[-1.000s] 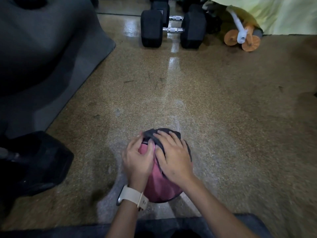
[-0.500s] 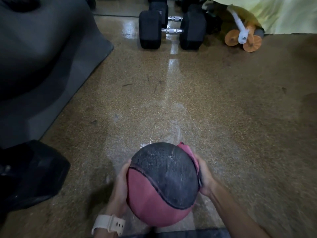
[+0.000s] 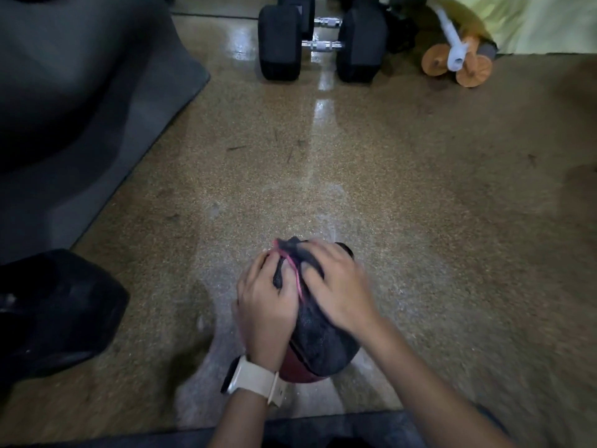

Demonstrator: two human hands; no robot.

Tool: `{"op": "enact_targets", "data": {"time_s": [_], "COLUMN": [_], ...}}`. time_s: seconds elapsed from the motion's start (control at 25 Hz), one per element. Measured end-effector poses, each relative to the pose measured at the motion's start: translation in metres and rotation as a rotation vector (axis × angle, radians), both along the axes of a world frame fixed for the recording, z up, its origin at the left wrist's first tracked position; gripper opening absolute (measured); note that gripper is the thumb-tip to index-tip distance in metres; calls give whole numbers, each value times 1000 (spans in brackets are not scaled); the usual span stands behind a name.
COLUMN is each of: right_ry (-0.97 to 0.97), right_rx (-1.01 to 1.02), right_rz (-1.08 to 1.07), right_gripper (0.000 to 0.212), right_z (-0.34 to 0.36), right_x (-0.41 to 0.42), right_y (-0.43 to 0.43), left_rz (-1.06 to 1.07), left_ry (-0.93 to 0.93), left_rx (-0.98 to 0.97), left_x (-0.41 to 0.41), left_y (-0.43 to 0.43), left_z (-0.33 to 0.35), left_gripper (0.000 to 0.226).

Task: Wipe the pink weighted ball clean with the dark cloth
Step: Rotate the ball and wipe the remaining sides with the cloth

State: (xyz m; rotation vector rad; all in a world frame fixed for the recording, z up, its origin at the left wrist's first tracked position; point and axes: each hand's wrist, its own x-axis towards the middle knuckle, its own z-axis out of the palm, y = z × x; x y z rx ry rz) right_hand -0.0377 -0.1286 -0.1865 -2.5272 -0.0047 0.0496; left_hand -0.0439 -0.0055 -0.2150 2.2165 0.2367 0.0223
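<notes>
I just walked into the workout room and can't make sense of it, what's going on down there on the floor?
A person is cleaning a pink weighted ball that sits on the floor. Their left hand, watch on the wrist, holds the ball's side, while the right hand presses the dark cloth onto its top. The right hand is blurred, so it looks mid-wipe. Dumbbells stand farther off.

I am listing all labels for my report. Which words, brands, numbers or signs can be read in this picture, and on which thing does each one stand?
None can be read.
The pink weighted ball, the dark cloth, the dumbbells and the orange wheels show no print.
The watch is seen at an angle; its screen is dark, with nothing legible.
</notes>
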Motion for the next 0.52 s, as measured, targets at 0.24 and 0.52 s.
{"op": "enact_targets", "data": {"time_s": [0.24, 0.52], "right_ry": [-70, 214], "right_rx": [-42, 7], "right_rz": [-156, -170], "right_gripper": [45, 36], "right_z": [0, 10], "right_x": [-29, 25], "right_y": [17, 4], "left_rz": [79, 27], "left_ry": [56, 61], "left_rx": [-29, 30], "left_x": [-4, -2], "left_y": [0, -3], "left_z": [1, -2], "left_gripper": [61, 66]}}
